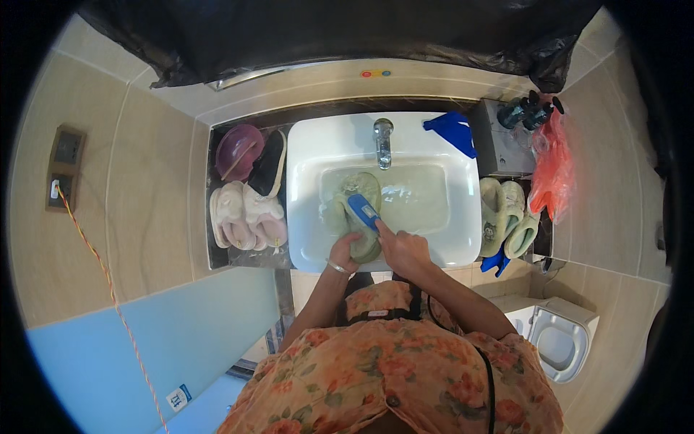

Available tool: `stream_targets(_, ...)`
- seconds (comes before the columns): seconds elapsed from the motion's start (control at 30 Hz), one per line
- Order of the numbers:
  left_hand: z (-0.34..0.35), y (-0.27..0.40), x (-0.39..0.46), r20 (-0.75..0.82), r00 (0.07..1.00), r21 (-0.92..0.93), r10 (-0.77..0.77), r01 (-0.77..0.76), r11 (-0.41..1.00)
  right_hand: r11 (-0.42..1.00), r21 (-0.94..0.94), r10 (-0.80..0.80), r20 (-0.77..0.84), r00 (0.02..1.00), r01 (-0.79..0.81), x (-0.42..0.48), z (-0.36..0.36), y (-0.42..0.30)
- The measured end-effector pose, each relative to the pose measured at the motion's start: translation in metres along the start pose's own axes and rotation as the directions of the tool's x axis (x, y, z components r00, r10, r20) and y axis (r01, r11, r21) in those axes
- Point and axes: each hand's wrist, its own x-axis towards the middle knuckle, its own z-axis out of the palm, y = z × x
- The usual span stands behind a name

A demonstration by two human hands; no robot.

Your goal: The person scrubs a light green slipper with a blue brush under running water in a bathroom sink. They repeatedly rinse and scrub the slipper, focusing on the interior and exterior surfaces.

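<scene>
My left hand (344, 251) grips the near end of a pale green slipper (364, 246), which lies partly in the water of a white washbasin (303, 217). In my right hand (402, 250) is the handle of a blue scrubbing brush (362, 210). The brush lies over the middle of the slipper, its bristles hidden from above. Cloudy, greenish water (415, 203) fills the bowl around the slipper. Above the water, at the back of the basin, stands a chrome faucet (383, 144).
On the left counter are white fluffy slippers (233, 209), a black shoe (268, 165) and a purple bowl (238, 149). A blue cloth (454, 133) drapes the basin's back right corner. Green slippers (492, 217), a grey box (496, 146), pump bottles (534, 114) and a red plastic bag (553, 168) stand right.
</scene>
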Motion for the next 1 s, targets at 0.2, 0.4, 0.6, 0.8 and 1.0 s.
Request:
stream_targets(0.2, 0.021, -0.004, -0.016, -0.028, 1.000, 0.053, 0.004, -0.003, 0.999, 0.990, -0.036, 0.136, -0.071, 0.988, -0.139, 0.048, 0.019, 0.041)
stream_targets(0.4, -0.002, -0.004, -0.005, -0.057, 0.997, -0.038, 0.041, -0.043, 0.998, 0.996, 0.051, 0.062, 0.126, 0.990, -0.069, -0.008, -0.012, 0.009)
stream_targets(0.6, 0.011, -0.001, -0.007, -0.051, 0.997, 0.023, 0.058, -0.057, 0.998, 0.998, -0.024, 0.057, -0.019, 0.998, -0.058, 0.010, 0.005, 0.019)
stream_targets(0.8, 0.006, -0.007, -0.006, -0.066, 0.994, 0.156, 0.087, -0.076, 0.985, 0.976, -0.059, 0.211, 0.052, 0.976, -0.208, 0.042, 0.017, 0.037)
stream_targets(1.0, 0.006, -0.006, -0.004, -0.050, 0.993, 0.087, 0.110, -0.106, 0.991, 0.993, 0.027, 0.116, 0.033, 0.993, -0.117, -0.008, -0.006, 0.009)
